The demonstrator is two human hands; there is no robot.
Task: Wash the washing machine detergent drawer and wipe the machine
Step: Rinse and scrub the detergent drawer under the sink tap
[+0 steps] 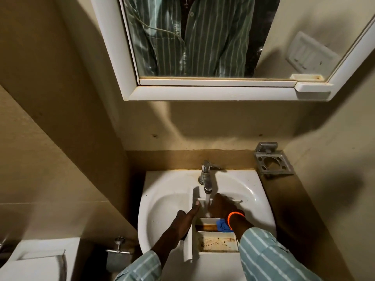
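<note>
The white detergent drawer [215,243] lies in the white sink [162,201], its long side pointing away from me. Its near compartments carry brown stains, and a blue insert [222,226] sits in the middle one. Water runs from the chrome tap [206,177] into the drawer's far end. My left hand [186,217] grips the drawer's left wall, fingers reaching its far corner. My right hand [222,206], with an orange band on the wrist, is pressed down inside the far compartment beside the stream. Whether that hand holds anything is hidden.
A mirror cabinet [213,92] hangs above the sink and juts out overhead. A metal soap holder [272,161] is fixed at the back right. Walls close in on both sides. A toilet tank [40,258] and a metal fitting [118,250] are at the lower left.
</note>
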